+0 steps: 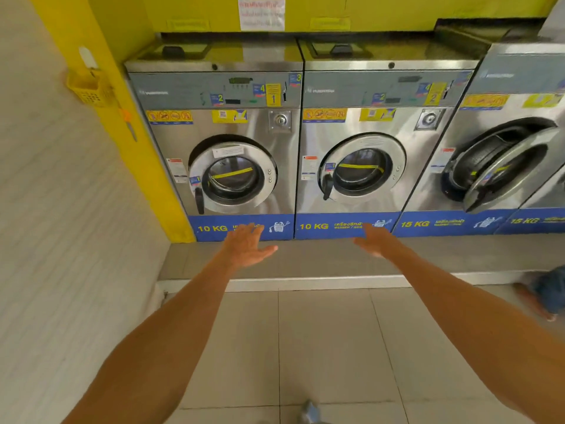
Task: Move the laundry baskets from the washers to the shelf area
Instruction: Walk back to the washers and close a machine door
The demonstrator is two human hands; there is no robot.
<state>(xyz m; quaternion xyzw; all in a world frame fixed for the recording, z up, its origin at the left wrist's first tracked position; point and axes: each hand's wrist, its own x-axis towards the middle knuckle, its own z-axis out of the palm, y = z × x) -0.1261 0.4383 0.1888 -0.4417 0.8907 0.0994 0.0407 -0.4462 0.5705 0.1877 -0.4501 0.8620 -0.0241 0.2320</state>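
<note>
I face a row of steel front-loading washers on a raised grey step [305, 261]. Washer 1 [223, 142] and washer 2 [376, 139] have their round doors closed. A third, 15 kg washer [501, 160] at the right has its door swung open. Both my arms reach forward over the tiled floor. My left hand [247, 246] is open, palm inward, fingers apart, in front of washer 1's blue base panel. My right hand [374, 240] is open too, in front of washer 2's base. Neither holds anything. No laundry basket is in view.
A white tiled wall [61, 209] closes the left side, with a small yellow plastic holder [88, 87] and orange-handled scissors [130, 125] hanging on the yellow column. Another person's foot and blue trouser leg [547, 295] show at the right edge.
</note>
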